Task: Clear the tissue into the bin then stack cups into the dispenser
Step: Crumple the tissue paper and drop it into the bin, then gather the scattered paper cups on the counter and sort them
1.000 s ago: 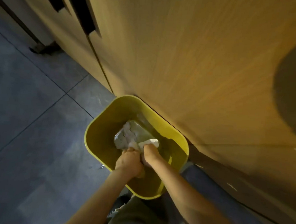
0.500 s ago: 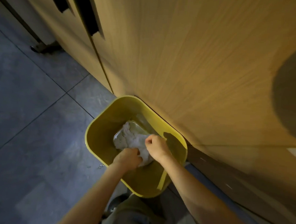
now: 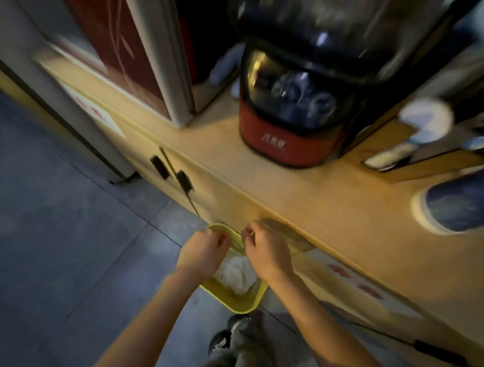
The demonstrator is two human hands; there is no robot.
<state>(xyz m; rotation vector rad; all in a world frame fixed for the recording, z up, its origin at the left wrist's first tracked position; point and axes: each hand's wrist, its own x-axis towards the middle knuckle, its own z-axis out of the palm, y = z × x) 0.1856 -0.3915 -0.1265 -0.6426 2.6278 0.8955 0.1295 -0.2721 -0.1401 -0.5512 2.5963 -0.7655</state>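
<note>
Both my hands, left [image 3: 204,253] and right [image 3: 268,255], hover loosely curled and empty over the yellow bin [image 3: 235,301], tissue [image 3: 236,273] inside, wedged against the counter [image 3: 319,206]; open grey floor [image 3: 59,242] leftward.

A red-and-black appliance [image 3: 293,106] stands on the wooden counter [image 3: 333,207] above grey floor tiles [image 3: 45,241]

A single head-worn wide-angle view looks steeply down and forward from standing height, close above both forearms, onto the yellow bin [image 3: 234,301] on the grey floor [image 3: 59,242], with the wooden counter [image 3: 333,207] running diagonally across the blurred upper frame
</note>
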